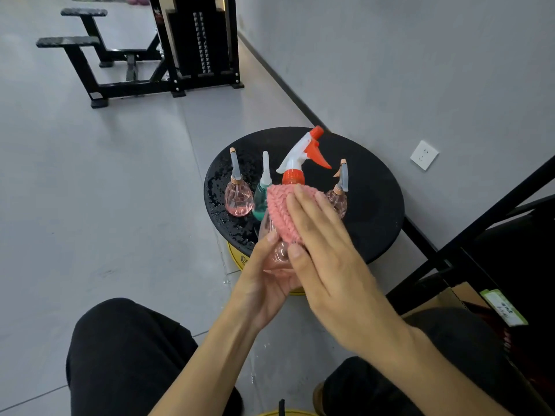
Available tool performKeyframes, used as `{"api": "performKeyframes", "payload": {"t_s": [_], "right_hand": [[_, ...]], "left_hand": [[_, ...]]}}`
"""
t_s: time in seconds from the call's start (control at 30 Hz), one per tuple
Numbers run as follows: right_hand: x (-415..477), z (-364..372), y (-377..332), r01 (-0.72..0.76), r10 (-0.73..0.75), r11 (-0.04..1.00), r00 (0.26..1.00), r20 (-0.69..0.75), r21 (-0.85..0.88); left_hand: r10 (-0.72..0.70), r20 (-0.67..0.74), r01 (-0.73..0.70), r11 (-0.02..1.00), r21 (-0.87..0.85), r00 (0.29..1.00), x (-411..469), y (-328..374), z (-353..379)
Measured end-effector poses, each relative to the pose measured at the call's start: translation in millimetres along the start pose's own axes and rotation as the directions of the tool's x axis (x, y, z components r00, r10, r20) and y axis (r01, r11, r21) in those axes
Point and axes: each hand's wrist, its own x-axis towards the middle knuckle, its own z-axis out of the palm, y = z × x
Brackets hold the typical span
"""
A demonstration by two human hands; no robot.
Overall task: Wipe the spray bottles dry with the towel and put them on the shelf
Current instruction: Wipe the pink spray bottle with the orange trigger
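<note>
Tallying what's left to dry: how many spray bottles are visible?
4. The trigger bottle is in the left hand, under the towel; on the round black table stand the left pink bottle, teal bottle and right pink bottle. More may be hidden.

We see little of the held spray bottle (274,250): the towel (282,211) under the straight fingers of the right hand (327,259) covers its shoulder, and the curled fingers of the left hand (264,283) hide its base. Just beyond those fingertips, the teal bottle (260,196) and a pink bottle (338,199) are partly covered. Right of the fingers, the shelf frame (480,229) runs off the edge, and we cannot read the green label (504,307).
</note>
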Motion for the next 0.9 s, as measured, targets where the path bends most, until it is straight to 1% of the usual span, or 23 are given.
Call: {"api": "performKeyframes", "payload": {"t_s": [0.1,0.13,0.2,0.27,0.3,0.4,0.5,0.57,0.67,0.77,0.83,0.9], "right_hand": [[0,0,3,0.0,0.0,1.0,1.0,0.011,0.0],[4,-2,6,-0.013,0.012,1.0,1.0,0.014,0.017],[16,-10,13,-0.068,0.068,0.994,0.998,-0.003,0.089],[26,-18,20,-0.138,0.143,0.976,0.989,-0.022,0.171],[28,-20,21,-0.152,0.16,0.971,0.987,-0.026,0.185],[22,-15,13,-0.112,0.117,0.987,0.992,-0.038,0.114],[6,-4,3,-0.038,0.038,0.999,0.998,-0.043,-0.001],[1,-2,1,-0.019,0.017,0.999,0.999,-0.042,-0.034],[10,-8,6,-0.047,0.048,0.998,0.999,-0.014,0.037],[28,-16,15,-0.141,0.146,0.974,0.989,-0.014,0.176],[32,-16,16,-0.166,0.171,0.966,0.985,-0.006,0.198],[26,-12,13,-0.142,0.144,0.975,0.99,0.003,0.171]], "left_hand": [[-0.011,0.015,0.011,1.0,-0.009,1.0,0,1,-1],[-0.024,0.017,0.024,1.0,0.011,1.0,0,0,-1],[-0.066,0.004,0.065,0.996,0.068,0.998,0,-1,0],[-0.109,-0.012,0.11,0.99,0.088,0.994,-1,-4,3],[-0.117,-0.015,0.118,0.989,0.091,0.993,-1,-5,3],[-0.109,-0.005,0.109,0.986,0.122,0.994,0,-6,3],[-0.085,-0.017,0.085,0.995,0.059,0.996,0,-3,1],[-0.064,0.001,0.064,0.997,0.038,0.998,1,-2,1],[-0.086,0.0,0.086,0.994,0.068,0.996,0,-2,2],[-0.128,-0.008,0.128,0.988,0.088,0.992,0,-5,5],[-0.126,-0.023,0.127,0.988,0.084,0.992,0,-7,5],[-0.108,-0.036,0.11,0.99,0.084,0.994,1,-5,4]]}}
